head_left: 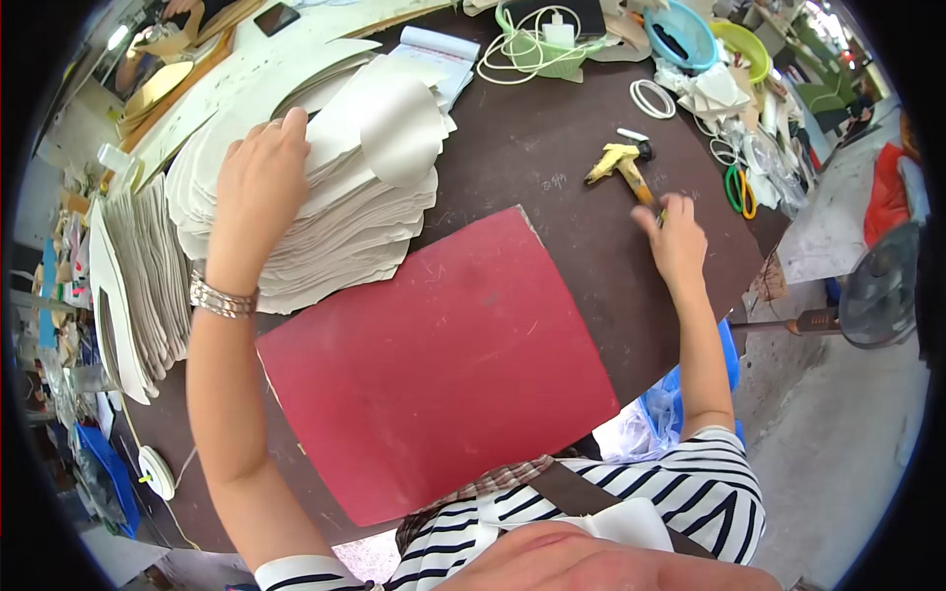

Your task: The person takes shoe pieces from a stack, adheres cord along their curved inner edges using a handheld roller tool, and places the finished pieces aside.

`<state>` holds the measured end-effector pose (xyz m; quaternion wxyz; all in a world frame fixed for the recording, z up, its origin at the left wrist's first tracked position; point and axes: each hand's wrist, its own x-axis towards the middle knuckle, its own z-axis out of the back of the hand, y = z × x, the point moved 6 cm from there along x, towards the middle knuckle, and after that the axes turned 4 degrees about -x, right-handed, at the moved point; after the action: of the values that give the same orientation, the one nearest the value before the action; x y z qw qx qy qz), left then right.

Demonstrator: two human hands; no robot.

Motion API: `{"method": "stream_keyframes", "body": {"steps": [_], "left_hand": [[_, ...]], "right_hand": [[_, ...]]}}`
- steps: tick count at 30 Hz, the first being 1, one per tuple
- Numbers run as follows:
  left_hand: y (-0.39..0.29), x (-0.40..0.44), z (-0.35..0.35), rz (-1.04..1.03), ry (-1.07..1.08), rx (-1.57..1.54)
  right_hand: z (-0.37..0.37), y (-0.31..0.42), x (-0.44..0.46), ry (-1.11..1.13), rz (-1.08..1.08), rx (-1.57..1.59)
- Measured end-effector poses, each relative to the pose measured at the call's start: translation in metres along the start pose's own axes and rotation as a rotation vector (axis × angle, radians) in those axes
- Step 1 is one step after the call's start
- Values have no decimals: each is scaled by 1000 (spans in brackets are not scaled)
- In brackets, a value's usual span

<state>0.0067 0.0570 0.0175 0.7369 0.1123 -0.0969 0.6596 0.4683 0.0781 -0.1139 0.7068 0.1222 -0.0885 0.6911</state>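
My left hand (264, 167), with a metal bracelet at the wrist, is closed over the upper left of a tall stack of cut white sheets (335, 227). Its fingers bend down onto the sheets, and their tips are hidden. A loose sheet (402, 133) curls up on the stack's right side. At the right, my right hand (680, 241) has thumb and fingers around the end of the handle of a hammer (621, 163), whose head is wrapped in yellow. A red board (443, 364) lies flat in front of my body.
Another stack of sheets (148, 286) leans at the left. Towards the back are a green basket with white cable (537, 49), a notepad (439, 59) and a blue bowl (682, 34). Scissors (739, 192) lie by the right table edge. A fan (882, 286) stands beyond it.
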Motion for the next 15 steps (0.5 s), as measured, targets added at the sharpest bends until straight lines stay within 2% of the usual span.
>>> {"method": "stream_keyframes", "body": {"steps": [2, 5, 7, 11, 13, 15], "left_hand": [[4, 2, 5, -48, 96, -38], [14, 12, -10, -124, 20, -255], [9, 5, -1, -97, -69, -347], [2, -7, 6, -131, -263, -361], [2, -10, 5, -130, -313, -359], [2, -8, 4, -124, -328, -373]], "right_hand": [[-14, -8, -8, 1, 75, -98], [-45, -19, 49, -53, 141, -229], [-66, -27, 100, -106, 159, -263], [-106, -45, 210, -13, 0, -247], [-106, -42, 228, 45, -42, -213], [-94, -32, 222, 36, 16, -239]]}}
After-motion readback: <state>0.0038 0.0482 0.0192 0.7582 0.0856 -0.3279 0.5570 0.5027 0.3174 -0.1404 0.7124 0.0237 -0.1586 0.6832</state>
